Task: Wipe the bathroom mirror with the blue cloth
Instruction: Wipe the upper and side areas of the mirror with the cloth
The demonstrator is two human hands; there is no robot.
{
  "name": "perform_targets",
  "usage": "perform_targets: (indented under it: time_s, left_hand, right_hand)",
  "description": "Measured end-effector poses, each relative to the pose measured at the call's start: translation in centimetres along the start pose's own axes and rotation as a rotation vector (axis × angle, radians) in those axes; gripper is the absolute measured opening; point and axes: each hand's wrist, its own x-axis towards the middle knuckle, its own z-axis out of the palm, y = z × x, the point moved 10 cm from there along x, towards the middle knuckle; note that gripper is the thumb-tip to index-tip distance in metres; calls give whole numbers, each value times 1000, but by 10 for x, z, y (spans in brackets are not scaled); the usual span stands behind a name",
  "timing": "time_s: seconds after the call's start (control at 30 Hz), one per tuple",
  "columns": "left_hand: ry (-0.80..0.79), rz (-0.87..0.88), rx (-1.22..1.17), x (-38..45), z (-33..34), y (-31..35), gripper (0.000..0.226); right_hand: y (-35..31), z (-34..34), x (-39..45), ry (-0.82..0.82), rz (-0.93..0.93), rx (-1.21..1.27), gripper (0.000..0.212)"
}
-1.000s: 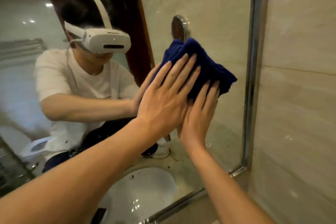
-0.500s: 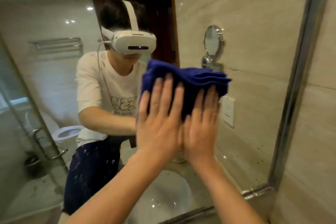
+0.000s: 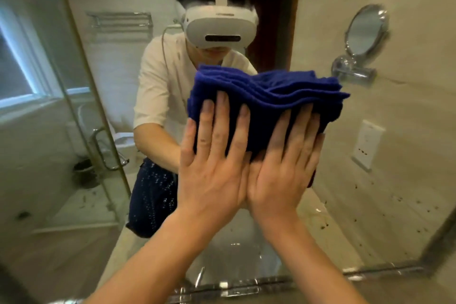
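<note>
Cloth: I see a deep-blue folded terry cloth (image 3: 266, 103), layered edges rippled, pressed on the large wall mirror (image 3: 394, 180).
Position: centre, 12 o'clock of both palms.
Left hand (image 3: 212, 177): flat, fingers spread, pinning cloth.
Right hand (image 3: 283, 175): flat, same.

Bathroom: mirror (image 3: 394, 180) reflects toilet (image 3: 123, 140), towel rack (image 3: 121, 22).

Bare forearms — white tee (image 3: 158, 86), white headset (image 3: 219, 24), dark shorts (image 3: 150, 195).
</note>
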Motion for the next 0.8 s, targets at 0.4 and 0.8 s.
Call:
perform_targets:
  time_s: [0.4, 0.8]
  left_hand:
    - [-46, -159, -64, 3, -27, -55, 77]
    - [33, -119, 48, -31, -49, -155, 64]
  right_hand:
    - [-54, -7, 17, -78, -187, 253, 47]
    - [-157, 30, -12, -15, -147, 65, 51]
